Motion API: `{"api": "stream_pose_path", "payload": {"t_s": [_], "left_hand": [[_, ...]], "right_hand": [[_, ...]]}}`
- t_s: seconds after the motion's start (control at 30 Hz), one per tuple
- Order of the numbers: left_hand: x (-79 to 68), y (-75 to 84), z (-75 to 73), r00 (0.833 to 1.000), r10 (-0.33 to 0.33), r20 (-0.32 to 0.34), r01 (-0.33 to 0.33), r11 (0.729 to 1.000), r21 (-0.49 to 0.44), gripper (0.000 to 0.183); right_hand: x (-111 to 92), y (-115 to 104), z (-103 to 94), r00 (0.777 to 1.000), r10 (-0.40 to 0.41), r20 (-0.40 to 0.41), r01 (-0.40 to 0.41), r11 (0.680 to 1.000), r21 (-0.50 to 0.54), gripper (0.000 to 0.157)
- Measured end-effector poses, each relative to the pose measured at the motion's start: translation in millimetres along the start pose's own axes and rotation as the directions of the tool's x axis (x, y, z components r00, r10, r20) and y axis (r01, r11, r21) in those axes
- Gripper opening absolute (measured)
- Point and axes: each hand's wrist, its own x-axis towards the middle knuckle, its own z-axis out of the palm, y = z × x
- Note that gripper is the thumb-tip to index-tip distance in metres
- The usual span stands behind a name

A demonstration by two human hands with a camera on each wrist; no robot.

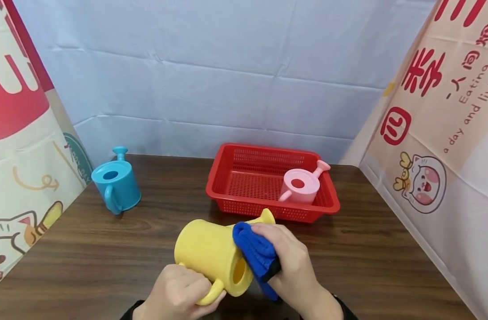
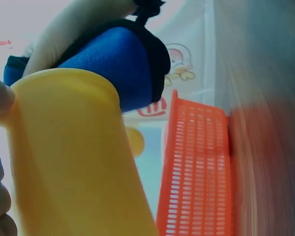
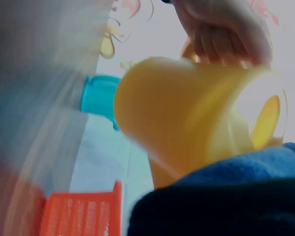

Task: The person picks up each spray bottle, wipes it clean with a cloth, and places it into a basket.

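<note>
A yellow toy watering can point(image 1: 205, 249) is tipped on its side over the front of the table, its top opening facing right and its spout pointing away. My left hand point(image 1: 175, 289) grips its handle with curled fingers. A folded blue cloth point(image 1: 256, 249) with black edging is in my right hand point(image 1: 293, 262), which presses it on the can's top rim beside the spout. In the right wrist view the cloth point(image 3: 246, 164) lies along the can's lower side as seen there. The left wrist view shows the can's smooth side point(image 2: 78, 157) with the cloth over its end.
Behind the hands stands a red plastic basket point(image 1: 223, 195) with slotted walls. Inside its right end sits a pink watering can point(image 1: 301, 186), spout over the rim. A blue watering can point(image 1: 117, 184) stands upright at the table's back left. Printed cloth sheets point(image 1: 244, 80) hang around the table.
</note>
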Motion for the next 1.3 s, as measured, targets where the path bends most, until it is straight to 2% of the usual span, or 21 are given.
{"api": "stream_pose_path", "payload": {"t_s": [0.1,0.2,0.27,0.33,0.4,0.5,0.53,0.57,0.63,0.7,0.8,0.93,1.03,1.17,1.3], "left_hand": [[4.5,-0.1,-3.5,0.995,0.098,0.015,-0.098,0.995,0.01,0.041],[7.7,0.0,-5.7,0.983,0.172,0.066,-0.173,0.985,0.006,0.039],[5.6,0.0,-5.0,0.972,0.208,0.112,-0.211,0.977,0.013,0.037],[1.6,-1.1,-3.2,0.962,0.231,0.146,-0.236,0.972,0.015,0.037],[-3.5,-1.7,-1.3,0.95,0.249,0.19,-0.253,0.968,-0.006,0.036],[-8.6,-2.2,1.8,0.929,0.266,0.259,-0.262,0.964,-0.05,0.033],[-9.5,-1.9,2.2,0.921,0.267,0.285,-0.259,0.964,-0.066,0.032],[-10.4,-1.7,2.6,0.913,0.271,0.305,-0.259,0.963,-0.079,0.031],[-11.7,-2.5,3.3,0.899,0.282,0.336,-0.268,0.959,-0.089,0.031],[-11.6,-4.1,2.6,0.888,0.296,0.351,-0.282,0.955,-0.092,0.032],[-7.9,-8.0,1.0,0.878,0.334,0.343,-0.327,0.942,-0.081,0.033],[0.8,-12.0,-2.6,0.872,0.387,0.3,-0.391,0.919,-0.049,0.035],[5.5,-13.2,-6.6,0.875,0.388,0.29,-0.391,0.919,-0.049,0.036],[6.9,-15.2,-7.4,0.874,0.389,0.292,-0.391,0.919,-0.052,0.035],[6.2,-16.6,-5.4,0.867,0.399,0.297,-0.403,0.914,-0.053,0.034]], "right_hand": [[-1,8,-5.6,0.992,0.123,0.037,-0.114,0.977,-0.177,0.045],[-1,14,-5.8,0.964,0.25,0.093,-0.198,0.904,-0.379,0.06],[1,14,-4.7,0.935,0.327,0.134,-0.232,0.855,-0.464,0.058],[4,13,-4.7,0.877,0.437,0.198,-0.295,0.817,-0.496,0.056],[11,13,-5.6,0.799,0.53,0.284,-0.359,0.799,-0.482,0.054],[21,17,-5.8,0.694,0.575,0.434,-0.428,0.814,-0.394,0.051],[24,19,-5.3,0.669,0.57,0.476,-0.445,0.821,-0.357,0.051],[25,21,-4.6,0.657,0.555,0.51,-0.456,0.831,-0.318,0.05],[26,23,-3.1,0.645,0.533,0.548,-0.468,0.842,-0.269,0.049],[25,24,-1.6,0.635,0.539,0.553,-0.468,0.838,-0.28,0.05],[23,24,0.3,0.615,0.574,0.541,-0.441,0.819,-0.367,0.05],[21,26,1.1,0.582,0.622,0.523,-0.382,0.777,-0.5,0.051],[18,29,-0.2,0.564,0.649,0.511,-0.356,0.749,-0.559,0.05],[14,31,-2.3,0.556,0.666,0.497,-0.33,0.725,-0.604,0.049],[12,32,-4.0,0.575,0.665,0.477,-0.311,0.716,-0.625,0.047]]}}
